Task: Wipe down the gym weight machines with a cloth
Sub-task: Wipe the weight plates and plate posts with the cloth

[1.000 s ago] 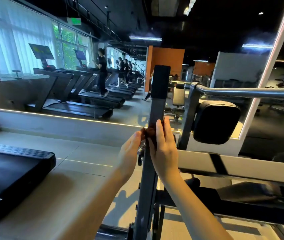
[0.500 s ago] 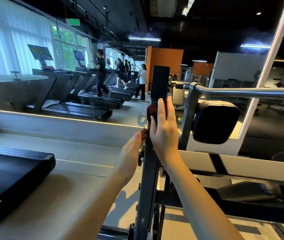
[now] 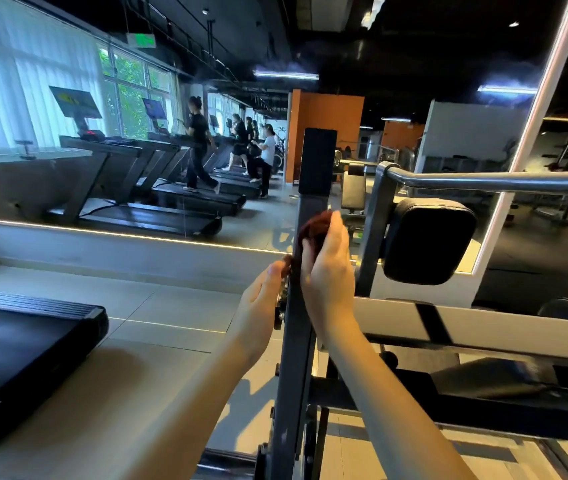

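A grey upright post [image 3: 311, 209] of a weight machine rises in the middle of the head view, capped with a black end. My right hand [image 3: 327, 275] presses a dark red cloth [image 3: 313, 227] against the post's front, fingers curled over it. On the post's left side, my left hand [image 3: 264, 299] rests lower down beside a metal knob, fingertips pinching the cloth's lower end. Most of the cloth is hidden under my right hand.
A black pad [image 3: 428, 240] and a steel bar [image 3: 497, 181] stand right of the post, with a pale frame beam [image 3: 504, 327] below. A treadmill deck [image 3: 23, 344] lies at the left. People use treadmills [image 3: 158, 216] in the background.
My right hand slid the cloth up the post from about the left hand's level, then eased slightly down. The left hand stayed in place. A person in the background walked toward the treadmills.
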Tool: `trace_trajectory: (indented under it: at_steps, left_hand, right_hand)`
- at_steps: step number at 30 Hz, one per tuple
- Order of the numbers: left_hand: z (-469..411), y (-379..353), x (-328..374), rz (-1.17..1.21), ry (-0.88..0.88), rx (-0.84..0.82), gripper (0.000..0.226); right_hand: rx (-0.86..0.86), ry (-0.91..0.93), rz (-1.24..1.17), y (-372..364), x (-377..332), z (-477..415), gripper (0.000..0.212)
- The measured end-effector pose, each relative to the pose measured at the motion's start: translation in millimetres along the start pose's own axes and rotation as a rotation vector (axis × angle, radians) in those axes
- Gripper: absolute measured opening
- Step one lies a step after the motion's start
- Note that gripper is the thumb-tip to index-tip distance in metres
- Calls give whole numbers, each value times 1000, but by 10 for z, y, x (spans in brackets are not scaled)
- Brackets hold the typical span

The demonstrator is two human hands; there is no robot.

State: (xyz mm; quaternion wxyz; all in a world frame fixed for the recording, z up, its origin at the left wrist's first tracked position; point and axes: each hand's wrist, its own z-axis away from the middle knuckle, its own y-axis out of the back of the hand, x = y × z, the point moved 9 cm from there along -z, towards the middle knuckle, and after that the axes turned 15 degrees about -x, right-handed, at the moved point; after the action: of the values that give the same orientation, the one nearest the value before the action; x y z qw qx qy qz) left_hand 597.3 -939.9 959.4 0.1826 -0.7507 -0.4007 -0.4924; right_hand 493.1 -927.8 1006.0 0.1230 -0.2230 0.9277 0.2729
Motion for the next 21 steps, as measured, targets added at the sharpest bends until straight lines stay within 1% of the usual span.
trace_trajectory:
  at_steps: [2,4,7,9,11,13,15,17,19,21]
  left_hand:
    - [8,0,-4,-19,0,4,38]
    - [12,-1,-13,-23,3,10,38]
    - [23,-1,-48,-42,4,11,37]
    - [54,-4,-93,-41,14,12,31]
    - [116,-3,-138,-59,21,13,29]
    - [182,-15,-181,-76,39,-1,29]
    - [235,-15,-222,-80,53,-12,30]
    - [266,-31,-241,-74,63,-30,32]
    - [280,-46,-270,-65,68,-35,32]
    - [301,-64,-307,-47,69,-41,30]
  right_hand:
    - [-56,36,40,-97,0,316,57]
    - [-79,79,113,-124,-3,349,58]
    - [-13,49,127,2,-48,-10,56]
    - [16,27,105,15,-31,-87,56]
    - [-34,15,119,-91,11,143,58]
    - [-113,54,194,-239,43,512,59]
    - [-177,88,250,-303,98,601,59]
    - [-168,59,254,-242,119,377,58]
    - [-123,41,228,-163,91,152,58]
    - [-108,19,209,-183,99,231,58]
